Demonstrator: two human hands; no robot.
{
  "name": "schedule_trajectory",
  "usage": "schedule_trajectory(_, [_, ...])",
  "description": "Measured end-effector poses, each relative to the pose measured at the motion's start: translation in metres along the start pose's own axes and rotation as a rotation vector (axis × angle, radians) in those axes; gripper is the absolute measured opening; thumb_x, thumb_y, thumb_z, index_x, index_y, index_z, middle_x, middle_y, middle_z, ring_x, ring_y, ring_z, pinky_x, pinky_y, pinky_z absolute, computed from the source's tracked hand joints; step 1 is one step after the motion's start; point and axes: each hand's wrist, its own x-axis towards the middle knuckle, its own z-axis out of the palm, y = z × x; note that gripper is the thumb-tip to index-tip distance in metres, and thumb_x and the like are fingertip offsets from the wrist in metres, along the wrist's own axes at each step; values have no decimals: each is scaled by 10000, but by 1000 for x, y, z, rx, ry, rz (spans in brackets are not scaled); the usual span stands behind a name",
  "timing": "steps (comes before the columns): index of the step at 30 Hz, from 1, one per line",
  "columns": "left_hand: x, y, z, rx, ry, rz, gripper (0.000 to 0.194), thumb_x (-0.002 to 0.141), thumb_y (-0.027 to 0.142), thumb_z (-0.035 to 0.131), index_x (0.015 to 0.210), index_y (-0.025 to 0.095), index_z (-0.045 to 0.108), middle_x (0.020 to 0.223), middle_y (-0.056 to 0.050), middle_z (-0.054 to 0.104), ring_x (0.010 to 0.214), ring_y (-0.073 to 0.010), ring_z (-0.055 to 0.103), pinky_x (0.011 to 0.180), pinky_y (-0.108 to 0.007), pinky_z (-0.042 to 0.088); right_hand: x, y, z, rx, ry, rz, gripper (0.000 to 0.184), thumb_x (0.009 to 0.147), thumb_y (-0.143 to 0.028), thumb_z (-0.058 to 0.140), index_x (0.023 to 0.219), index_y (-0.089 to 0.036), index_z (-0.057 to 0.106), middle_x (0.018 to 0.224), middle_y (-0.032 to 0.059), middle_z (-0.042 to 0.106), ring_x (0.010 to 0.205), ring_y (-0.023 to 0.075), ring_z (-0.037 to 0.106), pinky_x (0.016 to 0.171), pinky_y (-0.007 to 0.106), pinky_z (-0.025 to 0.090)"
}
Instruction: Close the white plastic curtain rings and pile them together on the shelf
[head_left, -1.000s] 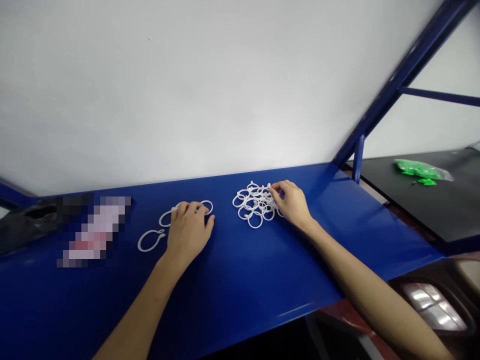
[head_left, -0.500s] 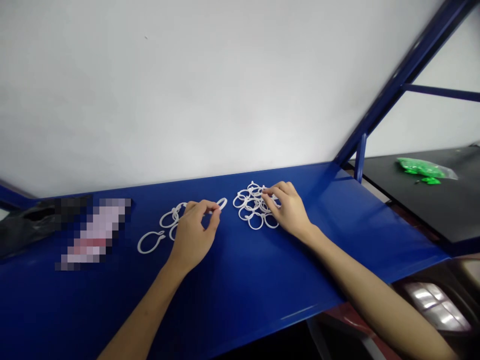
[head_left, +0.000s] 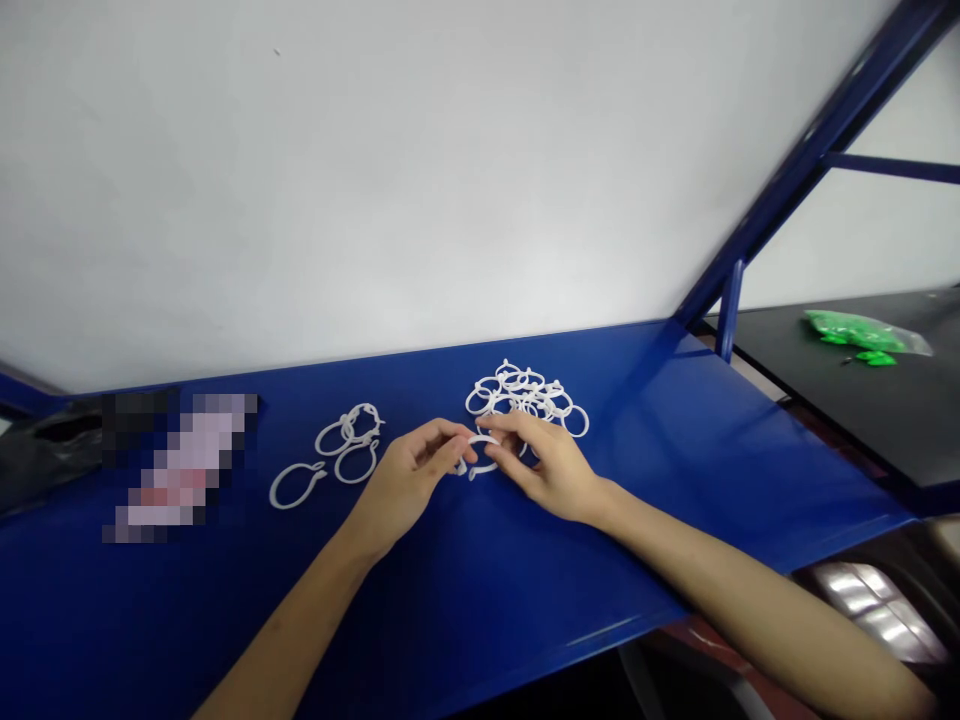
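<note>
My left hand (head_left: 411, 480) and my right hand (head_left: 541, 462) meet over the blue shelf (head_left: 480, 570), both pinching one white plastic ring (head_left: 480, 452) between their fingertips. Just behind my right hand lies a heap of several white rings (head_left: 525, 395). To the left of my left hand lie a few more white rings (head_left: 352, 440), with one single ring (head_left: 295, 485) nearest the front.
A blurred pink and white object (head_left: 180, 465) lies at the left of the shelf beside a dark bag (head_left: 45, 450). A blue frame post (head_left: 802, 160) rises at the right. Beyond it, a black surface (head_left: 862, 400) carries a green bag (head_left: 866, 335).
My left hand left the small group of rings with one ring and moved right. My right hand came off the heap towards it, and both now pinch a ring between them.
</note>
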Motion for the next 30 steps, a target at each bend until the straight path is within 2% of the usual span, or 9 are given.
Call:
schedule_trajectory(3, [1,0,1,-2,68,-9,327,893,509,580,1054,243,682,919,-15,698,817,-152,628,801,-313,521,1,-1,1,32,44,43,257,990,-227,539,1237,-224,608,888,28,648,733,127,619,670,270,551])
schedule_trajectory(6, [1,2,1,1,66,-28,375,869,543,600,1069,237,681,944,-29,699,795,-159,631,770,-323,534,2,-2,2,108,102,89,268,984,-231,556,1245,-244,611,895,23,624,732,125,638,687,280,561])
schedule_trajectory(9, [0,2,0,-28,13,-51,392,853,556,627,1047,218,671,853,-17,692,733,-152,626,739,-315,526,1,-2,5,200,108,129,318,992,-227,539,1305,-269,577,937,19,601,701,106,652,680,273,566])
schedule_trajectory(13, [1,-2,-4,-71,31,-47,371,849,554,645,965,202,646,652,27,636,604,-136,605,682,-299,489,-4,-7,13,181,0,137,346,964,-248,585,1309,-253,567,873,3,610,692,112,623,646,254,538])
schedule_trajectory(16, [2,-4,-5,-41,67,-53,362,835,549,663,937,202,637,606,42,613,543,-128,585,628,-287,468,-6,-9,17,189,-43,184,302,939,-290,628,1223,-212,560,766,-31,598,623,107,590,588,238,498])
schedule_trajectory(20, [1,-4,-2,-25,26,-57,372,819,545,678,983,212,654,701,30,644,555,-114,573,603,-271,476,-6,-9,17,189,-38,248,105,974,-305,563,943,-204,561,670,-43,594,558,101,577,559,236,468])
schedule_trajectory(24, [1,-3,-2,-21,39,-63,420,825,552,670,1093,229,672,779,10,676,669,-133,611,694,-279,503,-4,-10,15,229,66,291,121,970,-314,566,912,-211,541,692,-30,632,537,102,610,529,229,477])
schedule_trajectory(27, [2,-4,-4,20,23,-87,405,853,578,619,996,210,705,723,6,661,652,-139,596,675,-275,488,-4,-10,15,255,161,298,124,966,-335,582,955,-215,552,691,-33,639,560,109,649,548,227,511])
schedule_trajectory(30, [2,-4,-4,95,16,-61,401,882,577,567,848,204,712,660,8,639,629,-145,582,636,-269,468,-4,-9,15,256,162,262,133,959,-337,606,929,-210,580,684,-26,652,573,110,658,555,223,523])
